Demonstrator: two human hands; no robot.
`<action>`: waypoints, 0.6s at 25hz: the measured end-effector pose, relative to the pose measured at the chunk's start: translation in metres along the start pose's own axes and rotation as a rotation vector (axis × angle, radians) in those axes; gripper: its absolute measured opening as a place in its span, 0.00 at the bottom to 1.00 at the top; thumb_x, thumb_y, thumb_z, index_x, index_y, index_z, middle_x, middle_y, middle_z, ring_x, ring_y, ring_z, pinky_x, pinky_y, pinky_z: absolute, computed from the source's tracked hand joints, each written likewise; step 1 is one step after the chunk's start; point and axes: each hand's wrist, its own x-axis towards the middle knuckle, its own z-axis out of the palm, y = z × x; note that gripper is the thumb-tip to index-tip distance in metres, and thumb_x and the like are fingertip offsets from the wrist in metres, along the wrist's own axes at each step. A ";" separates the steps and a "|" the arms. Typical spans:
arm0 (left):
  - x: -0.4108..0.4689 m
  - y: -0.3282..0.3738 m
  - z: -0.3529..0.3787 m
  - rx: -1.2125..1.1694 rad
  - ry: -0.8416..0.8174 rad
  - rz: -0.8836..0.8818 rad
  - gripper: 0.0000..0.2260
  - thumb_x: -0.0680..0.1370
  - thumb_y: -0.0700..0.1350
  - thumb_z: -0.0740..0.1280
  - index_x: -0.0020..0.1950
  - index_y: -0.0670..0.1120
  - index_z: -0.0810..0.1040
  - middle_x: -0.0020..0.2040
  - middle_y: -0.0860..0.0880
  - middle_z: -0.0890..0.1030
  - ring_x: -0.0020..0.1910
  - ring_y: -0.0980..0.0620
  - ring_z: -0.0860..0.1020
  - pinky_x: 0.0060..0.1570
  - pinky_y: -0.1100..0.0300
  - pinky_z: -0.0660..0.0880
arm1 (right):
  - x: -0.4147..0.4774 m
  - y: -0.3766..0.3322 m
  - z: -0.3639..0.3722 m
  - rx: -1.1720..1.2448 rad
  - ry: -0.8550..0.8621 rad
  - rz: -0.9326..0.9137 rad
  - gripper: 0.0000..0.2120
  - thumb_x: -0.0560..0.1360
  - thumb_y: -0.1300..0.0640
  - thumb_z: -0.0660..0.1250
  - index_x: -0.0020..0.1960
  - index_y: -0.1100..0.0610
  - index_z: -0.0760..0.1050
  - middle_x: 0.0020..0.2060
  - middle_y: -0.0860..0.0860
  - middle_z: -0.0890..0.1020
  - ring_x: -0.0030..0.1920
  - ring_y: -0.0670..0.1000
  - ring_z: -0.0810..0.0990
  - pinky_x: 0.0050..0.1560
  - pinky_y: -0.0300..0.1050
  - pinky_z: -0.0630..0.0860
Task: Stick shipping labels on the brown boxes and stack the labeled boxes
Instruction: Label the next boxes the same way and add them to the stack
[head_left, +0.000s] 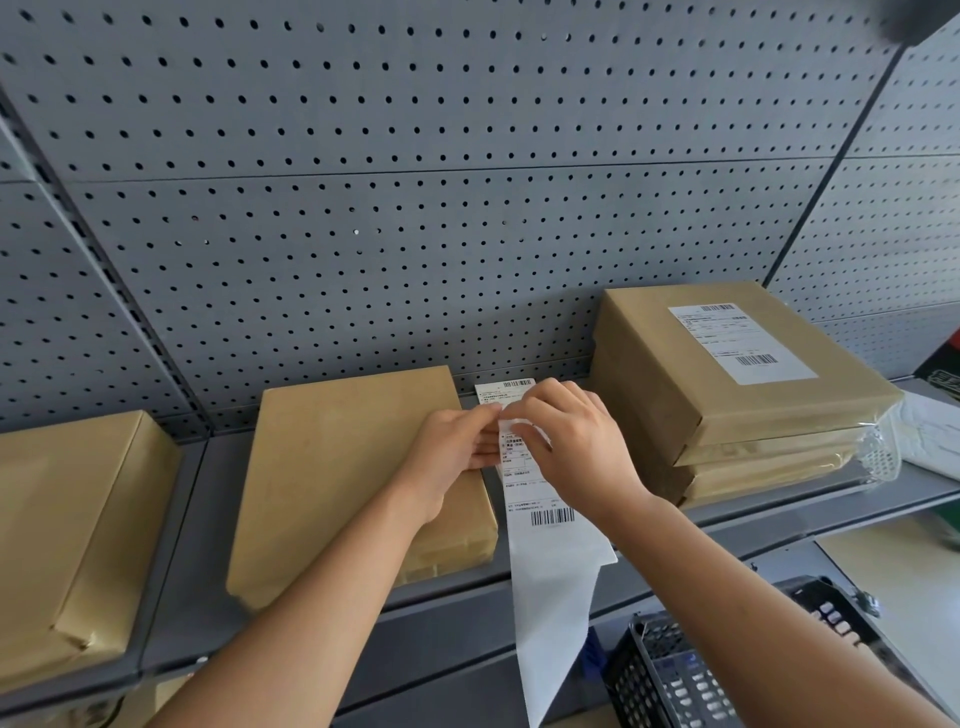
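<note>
A strip of white shipping labels (545, 514) hangs over the front edge of the grey shelf (208, 582). My left hand (457, 447) and my right hand (576, 441) both pinch the strip near its top, fingertips touching. An unlabeled brown box (343, 478) lies flat just left of the strip, partly under my left hand. On the right stands a stack of brown boxes (727, 415); the top one carries a white label (740, 340). Another unlabeled brown box (72, 530) lies at the far left.
A grey pegboard wall (415, 208) rises behind the shelf. A black mesh basket (691, 675) sits below at the lower right. White plastic packaging (930, 436) lies right of the stack.
</note>
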 end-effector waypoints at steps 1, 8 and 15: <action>0.001 0.000 0.000 -0.003 0.000 -0.003 0.15 0.83 0.46 0.65 0.55 0.36 0.85 0.45 0.41 0.87 0.44 0.48 0.84 0.53 0.52 0.82 | 0.000 -0.001 0.000 0.013 0.000 0.004 0.08 0.75 0.61 0.72 0.53 0.52 0.82 0.47 0.48 0.80 0.47 0.53 0.78 0.49 0.48 0.74; 0.004 0.002 -0.008 -0.058 -0.017 -0.045 0.10 0.80 0.43 0.70 0.54 0.37 0.86 0.44 0.43 0.87 0.43 0.50 0.85 0.46 0.58 0.83 | 0.004 -0.005 0.004 0.051 0.018 0.027 0.04 0.77 0.62 0.70 0.50 0.54 0.80 0.46 0.48 0.79 0.47 0.52 0.77 0.48 0.49 0.74; 0.008 -0.001 -0.004 0.053 0.070 -0.052 0.12 0.81 0.46 0.68 0.51 0.37 0.86 0.45 0.42 0.88 0.41 0.48 0.86 0.42 0.58 0.82 | 0.003 -0.011 -0.009 0.164 0.005 0.048 0.04 0.78 0.64 0.68 0.49 0.56 0.78 0.46 0.47 0.82 0.50 0.50 0.79 0.58 0.48 0.76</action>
